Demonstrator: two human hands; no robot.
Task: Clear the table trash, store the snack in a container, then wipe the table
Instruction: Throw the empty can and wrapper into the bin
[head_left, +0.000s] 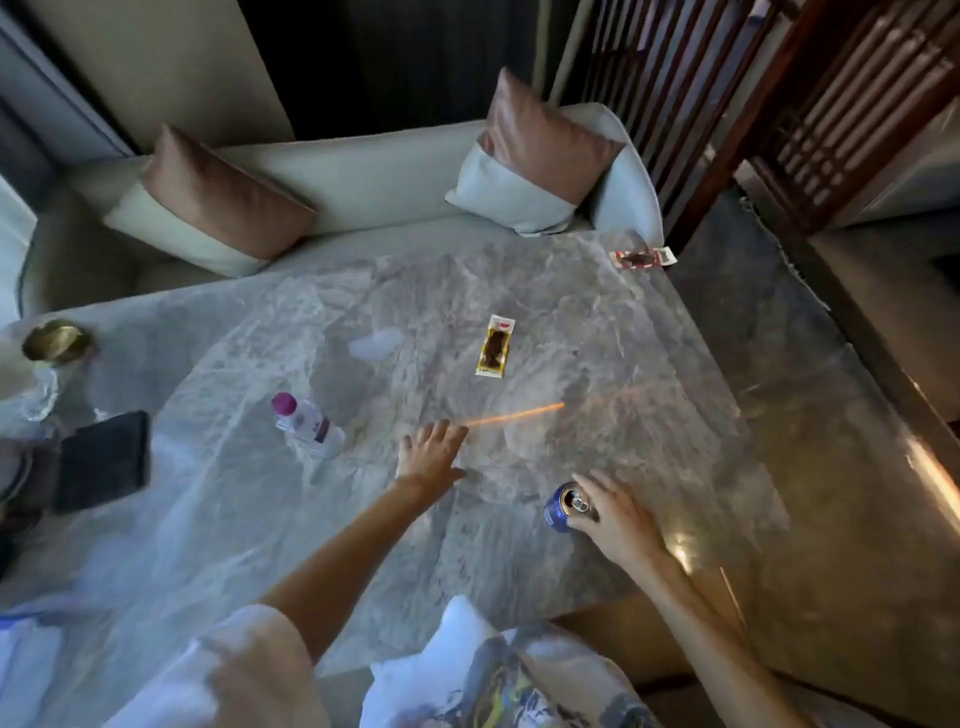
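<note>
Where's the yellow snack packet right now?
Head view: the yellow snack packet lies mid-table, beyond the left hand, right of the white scrap.

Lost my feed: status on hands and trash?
Right hand grips blue can. Left hand open over table. Bottle, yellow snack packet, red snack packet untouched. Nothing blocking either hand.

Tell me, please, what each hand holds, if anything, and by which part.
The right hand grips the can around its upper side; the left hand holds nothing.

The right hand (618, 514) grips a blue can (562, 512) near the table's (649, 415) near edge. The left hand (431, 452) lies flat, fingers spread, right of a bottle (309, 423). Two snack packets (496, 345) (643, 257) lie farther off.
</note>
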